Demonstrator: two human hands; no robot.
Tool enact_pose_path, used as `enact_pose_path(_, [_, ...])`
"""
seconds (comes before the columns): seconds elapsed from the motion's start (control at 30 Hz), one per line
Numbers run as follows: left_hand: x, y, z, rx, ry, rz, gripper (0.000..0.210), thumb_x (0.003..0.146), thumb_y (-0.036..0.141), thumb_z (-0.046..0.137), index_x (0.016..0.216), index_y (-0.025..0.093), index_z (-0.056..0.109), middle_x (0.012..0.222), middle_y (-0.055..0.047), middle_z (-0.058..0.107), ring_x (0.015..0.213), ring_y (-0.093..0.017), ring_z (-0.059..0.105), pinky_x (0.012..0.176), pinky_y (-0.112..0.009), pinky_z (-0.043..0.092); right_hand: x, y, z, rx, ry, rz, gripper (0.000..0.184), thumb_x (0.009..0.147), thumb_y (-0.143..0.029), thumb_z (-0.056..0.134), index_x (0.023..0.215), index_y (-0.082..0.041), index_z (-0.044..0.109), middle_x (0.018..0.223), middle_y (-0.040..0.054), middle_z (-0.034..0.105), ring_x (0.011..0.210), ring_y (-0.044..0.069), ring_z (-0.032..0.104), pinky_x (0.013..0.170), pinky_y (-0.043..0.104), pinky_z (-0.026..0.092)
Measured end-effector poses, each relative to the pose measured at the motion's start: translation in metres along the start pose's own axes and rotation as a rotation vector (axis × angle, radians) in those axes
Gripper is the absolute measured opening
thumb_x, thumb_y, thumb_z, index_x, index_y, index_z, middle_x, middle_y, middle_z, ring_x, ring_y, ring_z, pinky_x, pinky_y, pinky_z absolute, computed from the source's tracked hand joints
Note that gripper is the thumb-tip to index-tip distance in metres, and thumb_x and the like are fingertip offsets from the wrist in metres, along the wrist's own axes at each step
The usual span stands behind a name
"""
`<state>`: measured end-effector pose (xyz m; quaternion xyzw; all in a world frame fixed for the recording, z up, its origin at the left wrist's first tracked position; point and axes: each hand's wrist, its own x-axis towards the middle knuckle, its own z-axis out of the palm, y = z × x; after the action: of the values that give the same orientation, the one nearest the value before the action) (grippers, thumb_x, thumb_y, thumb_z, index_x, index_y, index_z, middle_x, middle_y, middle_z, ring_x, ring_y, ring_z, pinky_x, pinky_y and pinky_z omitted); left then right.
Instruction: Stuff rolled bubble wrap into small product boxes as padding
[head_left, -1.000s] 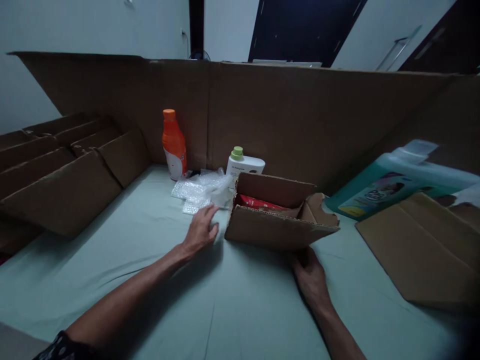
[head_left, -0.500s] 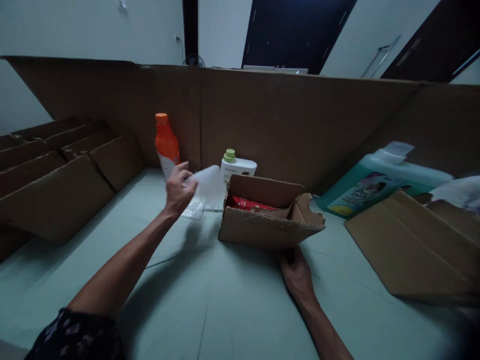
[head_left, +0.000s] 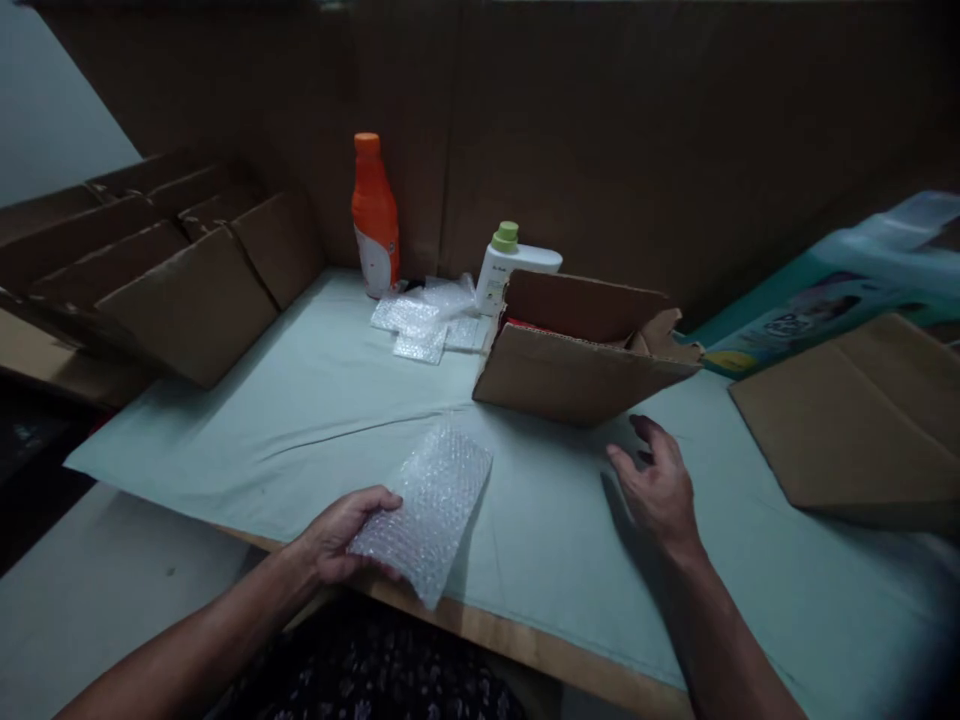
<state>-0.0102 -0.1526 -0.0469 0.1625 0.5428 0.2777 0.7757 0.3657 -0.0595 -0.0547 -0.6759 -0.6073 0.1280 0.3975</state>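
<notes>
My left hand [head_left: 349,535] pinches a clear bubble wrap bag [head_left: 435,510] by its left side, above the table's front edge. To the right, my right hand [head_left: 658,480] is empty with its fingers apart, just in front of an open cardboard box [head_left: 577,375]. A sliver of something red shows inside that box; most of its contents are hidden. More bubble wrap pieces [head_left: 420,325] lie in a loose pile behind, near an orange bottle [head_left: 375,220] and a white bottle with a green cap [head_left: 517,265].
A divided cardboard organizer [head_left: 195,300] stands at the left. On the right are a large jug of teal liquid [head_left: 817,290] and another cardboard box [head_left: 862,420]. A tall cardboard panel [head_left: 637,130] closes off the back of the cloth-covered table [head_left: 300,450].
My left hand has brought the bubble wrap bag from the pile toward me. My right hand has let go of the box and drawn slightly away. The view has tilted down.
</notes>
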Motion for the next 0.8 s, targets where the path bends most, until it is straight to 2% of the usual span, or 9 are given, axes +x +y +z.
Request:
enact_pose_path(0.07, [-0.009, -0.007, 0.003, -0.006, -0.071, -0.035, 0.037, 0.066, 0.043, 0.075, 0.084, 0.013, 0.063, 0.073, -0.008, 0.070, 0.057, -0.019, 0.068, 0.045, -0.027, 0.056, -0.027, -0.019, -0.017, -0.004, -0.058, -0.125, 0.037, 0.091, -0.041, 0.056, 0.119, -0.021, 0.068, 0.136, 0.0154, 0.063, 0.129, 0.032, 0.057, 0.107, 0.051, 0.047])
enact_pose_path(0.17, [-0.015, -0.018, 0.009, 0.056, -0.147, 0.030, 0.046, 0.065, 0.046, 0.082, 0.090, 0.012, 0.064, 0.076, -0.008, 0.071, 0.060, -0.018, 0.069, 0.043, -0.024, 0.055, -0.070, -0.052, -0.026, 0.027, -0.320, -0.330, 0.027, 0.095, -0.031, 0.056, 0.118, -0.027, 0.070, 0.129, 0.0080, 0.069, 0.122, 0.026, 0.063, 0.107, 0.048, 0.050])
enact_pose_path(0.3, [-0.013, -0.027, 0.012, 0.086, -0.171, 0.090, 0.049, 0.060, 0.045, 0.087, 0.089, 0.010, 0.068, 0.072, -0.003, 0.066, 0.057, -0.012, 0.060, 0.045, -0.022, 0.055, -0.118, -0.093, -0.003, -0.035, -0.707, -0.649, 0.060, 0.083, -0.018, 0.064, 0.142, -0.025, 0.056, 0.152, 0.0113, 0.053, 0.136, 0.030, 0.052, 0.107, 0.052, 0.049])
enact_pose_path(0.4, [-0.015, -0.028, 0.007, 0.115, -0.208, 0.077, 0.053, 0.061, 0.050, 0.086, 0.091, 0.010, 0.068, 0.074, -0.005, 0.068, 0.058, -0.013, 0.062, 0.047, -0.022, 0.054, -0.141, -0.108, 0.025, 0.015, -0.765, -0.730, 0.071, 0.074, -0.010, 0.061, 0.144, -0.021, 0.054, 0.146, 0.0135, 0.058, 0.130, 0.031, 0.056, 0.104, 0.052, 0.050])
enact_pose_path(0.47, [-0.020, -0.029, 0.000, 0.192, -0.187, 0.095, 0.056, 0.068, 0.058, 0.080, 0.093, 0.010, 0.068, 0.073, -0.007, 0.069, 0.058, -0.015, 0.064, 0.049, -0.024, 0.053, -0.150, -0.110, 0.042, 0.112, -0.710, -0.678, 0.061, 0.075, -0.006, 0.054, 0.134, -0.021, 0.062, 0.126, 0.0111, 0.071, 0.113, 0.028, 0.066, 0.096, 0.048, 0.054])
enact_pose_path(0.53, [-0.028, -0.031, -0.009, 0.316, -0.027, 0.253, 0.056, 0.078, 0.062, 0.072, 0.104, 0.012, 0.067, 0.077, -0.007, 0.069, 0.064, -0.017, 0.067, 0.055, -0.026, 0.055, -0.155, -0.107, 0.054, 0.224, -0.618, -0.487, 0.045, 0.084, -0.007, 0.050, 0.123, -0.022, 0.068, 0.111, 0.0087, 0.077, 0.099, 0.024, 0.071, 0.089, 0.042, 0.058])
enact_pose_path(0.6, [-0.035, -0.035, -0.016, 0.493, 0.232, 0.553, 0.050, 0.087, 0.054, 0.066, 0.120, 0.017, 0.063, 0.091, -0.008, 0.070, 0.078, -0.019, 0.068, 0.062, -0.028, 0.056, -0.157, -0.104, 0.063, 0.310, -0.553, -0.223, 0.030, 0.094, -0.018, 0.051, 0.118, -0.021, 0.069, 0.108, 0.0084, 0.077, 0.096, 0.023, 0.073, 0.085, 0.037, 0.059])
enact_pose_path(0.67, [-0.037, -0.040, -0.017, 0.727, 0.383, 0.902, 0.040, 0.092, 0.038, 0.063, 0.129, 0.023, 0.059, 0.107, -0.008, 0.068, 0.095, -0.022, 0.067, 0.074, -0.033, 0.059, -0.157, -0.101, 0.069, 0.364, -0.499, -0.008, 0.031, 0.096, -0.030, 0.056, 0.122, -0.018, 0.067, 0.112, 0.0093, 0.076, 0.098, 0.022, 0.073, 0.085, 0.034, 0.060])
enact_pose_path(0.8, [-0.020, -0.048, -0.005, 1.212, 0.232, 1.352, 0.037, 0.091, 0.015, 0.059, 0.127, 0.024, 0.061, 0.128, -0.012, 0.064, 0.123, -0.028, 0.057, 0.102, -0.047, 0.052, -0.158, -0.100, 0.071, 0.394, -0.402, 0.129, 0.045, 0.092, -0.036, 0.060, 0.133, -0.017, 0.061, 0.117, 0.0104, 0.074, 0.095, 0.021, 0.072, 0.084, 0.033, 0.059])
